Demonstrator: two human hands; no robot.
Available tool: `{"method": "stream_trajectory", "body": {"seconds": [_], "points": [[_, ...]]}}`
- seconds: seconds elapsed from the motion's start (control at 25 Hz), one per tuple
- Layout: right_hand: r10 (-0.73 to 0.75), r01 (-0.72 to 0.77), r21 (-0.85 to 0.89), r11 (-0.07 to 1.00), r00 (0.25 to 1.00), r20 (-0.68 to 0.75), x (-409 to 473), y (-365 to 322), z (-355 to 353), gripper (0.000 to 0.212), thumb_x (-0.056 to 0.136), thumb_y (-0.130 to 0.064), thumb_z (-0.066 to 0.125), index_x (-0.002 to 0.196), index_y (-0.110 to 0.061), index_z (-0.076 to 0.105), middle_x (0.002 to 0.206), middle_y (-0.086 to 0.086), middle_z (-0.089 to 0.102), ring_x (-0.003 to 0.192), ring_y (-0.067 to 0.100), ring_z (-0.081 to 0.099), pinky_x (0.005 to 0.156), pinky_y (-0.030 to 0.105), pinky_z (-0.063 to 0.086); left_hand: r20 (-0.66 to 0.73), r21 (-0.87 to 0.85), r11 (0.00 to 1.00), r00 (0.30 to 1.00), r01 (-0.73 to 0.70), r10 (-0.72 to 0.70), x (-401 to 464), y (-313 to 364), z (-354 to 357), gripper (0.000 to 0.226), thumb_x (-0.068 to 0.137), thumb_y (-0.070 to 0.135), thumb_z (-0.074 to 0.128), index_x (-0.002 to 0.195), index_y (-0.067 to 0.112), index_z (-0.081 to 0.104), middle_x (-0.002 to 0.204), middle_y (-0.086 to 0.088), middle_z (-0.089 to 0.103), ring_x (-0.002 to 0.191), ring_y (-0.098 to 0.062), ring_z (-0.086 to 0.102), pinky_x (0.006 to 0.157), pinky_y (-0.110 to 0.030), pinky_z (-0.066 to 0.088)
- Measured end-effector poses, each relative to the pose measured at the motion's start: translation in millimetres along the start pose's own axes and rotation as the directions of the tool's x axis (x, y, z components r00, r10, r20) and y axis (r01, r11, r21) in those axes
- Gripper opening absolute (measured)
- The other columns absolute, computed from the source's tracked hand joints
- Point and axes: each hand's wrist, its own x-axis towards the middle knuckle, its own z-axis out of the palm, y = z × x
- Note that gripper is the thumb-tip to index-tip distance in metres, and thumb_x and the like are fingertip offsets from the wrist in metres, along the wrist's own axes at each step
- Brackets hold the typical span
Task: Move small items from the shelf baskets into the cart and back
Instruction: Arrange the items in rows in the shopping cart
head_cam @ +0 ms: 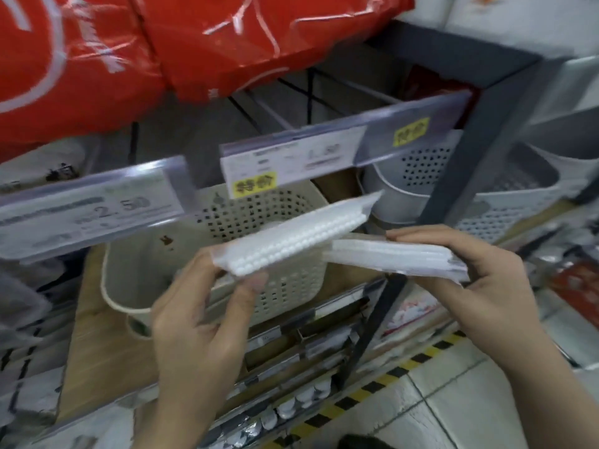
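Shelf basket [201,254] behind; hands [201,306] [479,273] each pinch a swab packet [291,241] [395,257] lying crosswise.

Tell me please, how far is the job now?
Midway, cart out of view. Done: nothing can be confirmed. In hand: left hand pinches a cotton swab pack; right hand grips a stack of flat packs. Left: placing both, likely into the cream basket behind them.
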Motion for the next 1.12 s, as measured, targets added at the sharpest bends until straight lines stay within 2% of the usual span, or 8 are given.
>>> {"method": "stream_trajectory", "body": {"seconds": [0.08, 0.24, 0.44, 0.56, 0.68, 0.92, 1.04, 1.12], "points": [[0.128, -0.126, 0.034, 0.991, 0.988, -0.087, -22, 4, -19, 0.025, 0.079, -0.011, 0.068, 0.098, -0.026, 0.072, 0.097, -0.017, 0.071, 0.092, 0.001, 0.065, 0.077, 0.013, 0.049, 0.057, -0.155, 0.977, 0.989, 0.145, -0.138, -9, 12, 26, 0.013, 0.082, 0.034, 0.061, 0.090, 0.045, 0.061, 0.089, 0.022, 0.066, 0.086, -0.007, 0.065, 0.073, -0.026, 0.053], [0.307, -0.282, 0.135, 0.950, 0.925, -0.226, -65, 20, -65, 0.015, 0.082, -0.027, 0.066, 0.089, -0.039, 0.071, 0.082, -0.011, 0.070, 0.075, 0.008, 0.064, 0.062, 0.017, 0.047, 0.228, -0.264, 0.909, 0.936, 0.324, -0.267, -26, 36, 88, 0.017, 0.075, 0.046, 0.061, 0.091, 0.042, 0.065, 0.090, 0.013, 0.070, 0.088, -0.010, 0.067, 0.077, -0.027, 0.053], [0.465, -0.400, 0.239, 0.885, 0.783, -0.412, -126, 58, -162, 0.028, 0.077, 0.003, 0.064, 0.089, -0.022, 0.069, 0.084, -0.015, 0.073, 0.079, -0.001, 0.067, 0.067, 0.010, 0.049, 0.493, -0.338, 0.798, 0.816, 0.499, -0.301, -47, 85, 206, 0.023, 0.067, 0.047, 0.064, 0.089, 0.043, 0.062, 0.094, 0.011, 0.071, 0.093, -0.009, 0.066, 0.079, -0.026, 0.052], [0.526, -0.437, 0.297, 0.849, 0.649, -0.549, -168, 80, -229, 0.034, 0.078, 0.015, 0.060, 0.096, -0.013, 0.063, 0.083, -0.012, 0.073, 0.078, 0.000, 0.067, 0.067, 0.012, 0.051, 0.685, -0.347, 0.701, 0.679, 0.623, -0.264, -64, 122, 289, 0.034, 0.074, 0.026, 0.073, 0.097, 0.046, 0.058, 0.102, 0.012, 0.070, 0.100, -0.008, 0.065, 0.083, -0.029, 0.054], [0.569, -0.479, 0.333, 0.812, 0.526, -0.633, -203, 106, -286, 0.032, 0.078, 0.014, 0.061, 0.094, -0.013, 0.064, 0.083, -0.008, 0.073, 0.077, 0.003, 0.067, 0.067, 0.013, 0.052, 0.792, -0.319, 0.668, 0.576, 0.673, -0.202, -85, 152, 366, 0.053, 0.080, -0.003, 0.069, 0.119, 0.027, 0.052, 0.107, 0.008, 0.070, 0.099, -0.007, 0.066, 0.084, -0.022, 0.053], [0.685, -0.604, 0.397, 0.692, 0.374, -0.626, -238, 157, -355, 0.029, 0.077, 0.018, 0.062, 0.090, -0.008, 0.061, 0.079, 0.004, 0.068, 0.075, 0.012, 0.065, 0.060, 0.017, 0.049, 0.877, -0.163, 0.721, 0.434, 0.673, -0.207, -98, 174, 465, 0.055, 0.076, -0.011, 0.067, 0.111, 0.028, 0.050, 0.095, 0.010, 0.069, 0.091, -0.003, 0.066, 0.078, -0.023, 0.054], [0.737, -0.609, 0.470, 0.639, 0.309, -0.601, -234, 188, -380, 0.035, 0.078, 0.017, 0.063, 0.093, -0.015, 0.061, 0.084, 0.001, 0.070, 0.078, 0.009, 0.068, 0.059, 0.017, 0.050, 0.872, -0.114, 0.715, 0.414, 0.689, -0.260, -86, 169, 510, 0.051, 0.078, -0.006, 0.067, 0.105, 0.034, 0.053, 0.098, 0.004, 0.069, 0.084, -0.009, 0.067, 0.076, -0.030, 0.055], [0.758, -0.616, 0.493, 0.615, 0.289, -0.585, -225, 215, -401, 0.042, 0.079, 0.016, 0.062, 0.100, -0.020, 0.061, 0.088, 0.001, 0.071, 0.081, 0.010, 0.069, 0.063, 0.022, 0.054, 0.868, -0.090, 0.699, 0.400, 0.710, -0.294, -75, 166, 551, 0.045, 0.081, -0.006, 0.064, 0.101, 0.034, 0.055, 0.097, 0.000, 0.069, 0.079, -0.009, 0.066, 0.066, -0.022, 0.054]]}}
